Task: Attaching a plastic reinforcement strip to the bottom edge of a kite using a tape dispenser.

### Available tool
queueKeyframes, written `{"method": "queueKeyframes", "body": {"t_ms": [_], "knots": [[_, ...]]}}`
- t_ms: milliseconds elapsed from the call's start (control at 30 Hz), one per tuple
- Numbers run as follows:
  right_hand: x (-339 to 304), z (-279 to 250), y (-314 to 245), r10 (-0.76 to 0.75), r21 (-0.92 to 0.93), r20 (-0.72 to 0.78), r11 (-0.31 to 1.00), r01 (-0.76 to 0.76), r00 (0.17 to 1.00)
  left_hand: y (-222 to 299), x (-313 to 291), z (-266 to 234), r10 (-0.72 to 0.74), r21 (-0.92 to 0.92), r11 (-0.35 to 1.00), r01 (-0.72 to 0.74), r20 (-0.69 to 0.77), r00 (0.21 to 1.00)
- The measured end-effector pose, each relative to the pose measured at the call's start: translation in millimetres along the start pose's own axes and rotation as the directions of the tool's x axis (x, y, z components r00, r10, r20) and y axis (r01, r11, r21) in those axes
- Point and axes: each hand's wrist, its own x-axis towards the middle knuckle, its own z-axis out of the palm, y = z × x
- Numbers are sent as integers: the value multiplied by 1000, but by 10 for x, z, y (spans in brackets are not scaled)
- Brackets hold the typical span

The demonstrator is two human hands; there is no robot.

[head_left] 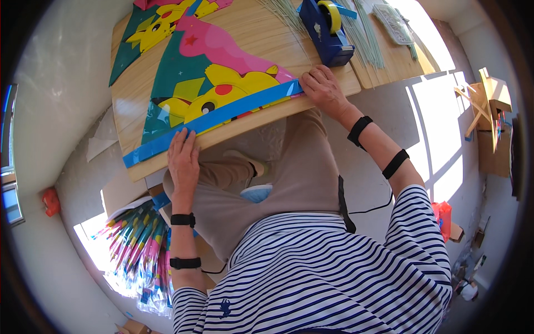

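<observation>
A colourful printed sheet (219, 58), green, pink and yellow with a cartoon figure, lies flat on the wooden table (289, 42). Along its near side runs a long, shiny blue strip (239, 109), roughly following the table's front edge. My left hand (183, 161) rests on the strip left of its middle, fingers stretched out flat. At the strip's right end, my right hand (325, 92) has its fingers bent and closed on it; the fingertips are partly hidden. Just beyond that hand stands a dark blue tape dispenser (328, 42) with a yellow roll.
Another printed sheet (150, 36) lies at the far left. Thin pale rods (364, 36) and a clear plastic box (393, 24) are at the back right. Many folded printed pieces in clear wrapping (136, 245) stand at lower left. Cardboard boxes (495, 150) are at right.
</observation>
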Motion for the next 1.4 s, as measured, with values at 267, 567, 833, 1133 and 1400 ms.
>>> {"method": "queueKeyframes", "body": {"t_ms": [267,567,833,1133,1400], "knots": [[-176,-123,-132,110,-159,171,984,-83,979,-11,-28,28,-2,-10,1000,2,-2,1000],[-61,-205,-201,313,-37,194,949,-312,930,-18,-4,16,-6,32,999,6,-29,1000],[1181,-78,-2034,-20,530,82,848,-26,996,6,-28,23,-28,12,1000,28,-47,998],[1279,297,-2469,-138,536,192,844,13,972,-153,-154,40,-44,-124,992,30,-112,993],[1300,241,-2479,-153,501,204,865,31,967,-348,-282,-31,-89,-32,996,85,-181,979]]}}
